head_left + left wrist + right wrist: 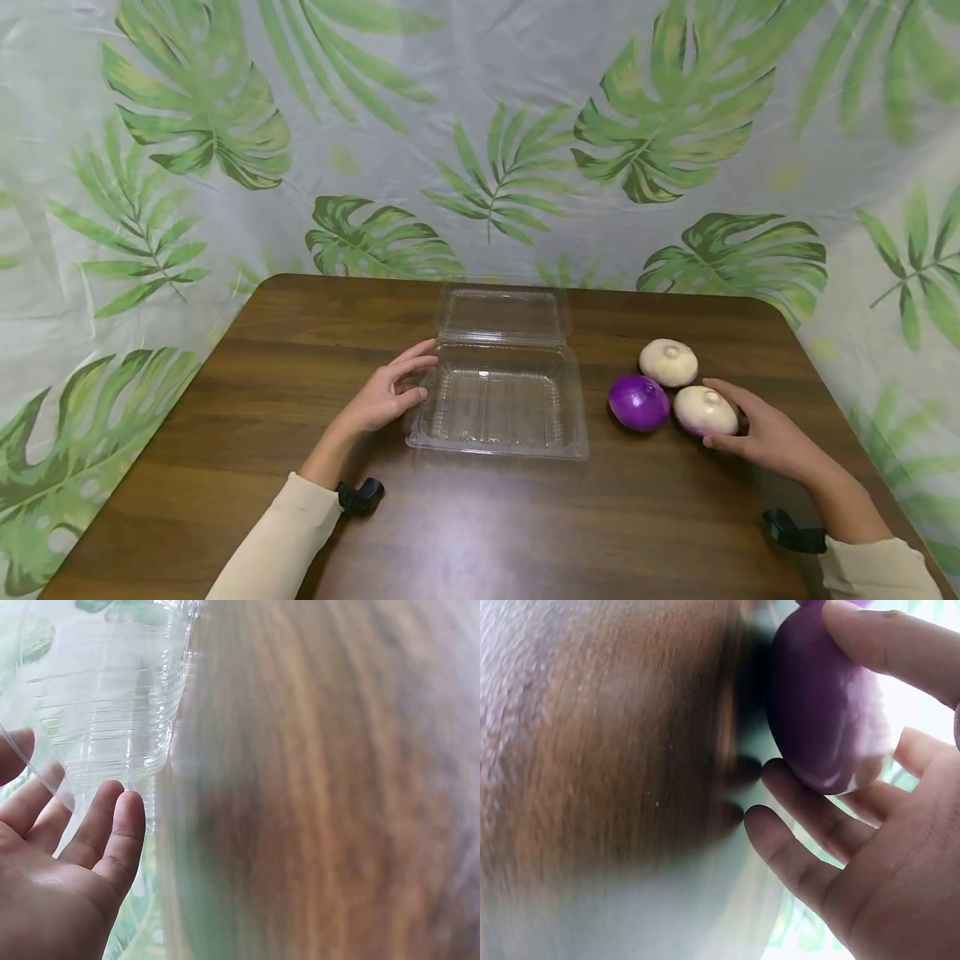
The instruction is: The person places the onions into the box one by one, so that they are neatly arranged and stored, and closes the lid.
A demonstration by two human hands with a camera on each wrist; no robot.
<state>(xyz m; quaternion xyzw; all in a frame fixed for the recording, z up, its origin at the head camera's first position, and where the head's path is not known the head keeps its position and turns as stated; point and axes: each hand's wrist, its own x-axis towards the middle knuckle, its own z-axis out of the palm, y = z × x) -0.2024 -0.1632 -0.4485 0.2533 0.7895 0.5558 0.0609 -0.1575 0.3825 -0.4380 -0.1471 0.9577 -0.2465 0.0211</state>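
My right hand (768, 429) holds a white-and-purple turnip (705, 411) on the right of the table. In the right wrist view, the thumb lies on its purple side and the fingers curve round it. Close beside it sit a second white-topped turnip (668, 363) and one with its purple side up (638, 403). My left hand (381, 396) rests at the left rim of a clear plastic clamshell box (495, 450), fingers relaxed. The left wrist view shows the box's rim passing between the thumb and the fingers.
The box's clear lid (502, 312) is folded back towards the far edge of the brown wooden table (480, 517). Behind the table hangs a pale cloth (390, 158) with green leaf prints. A black band (362, 497) sits on each wrist.
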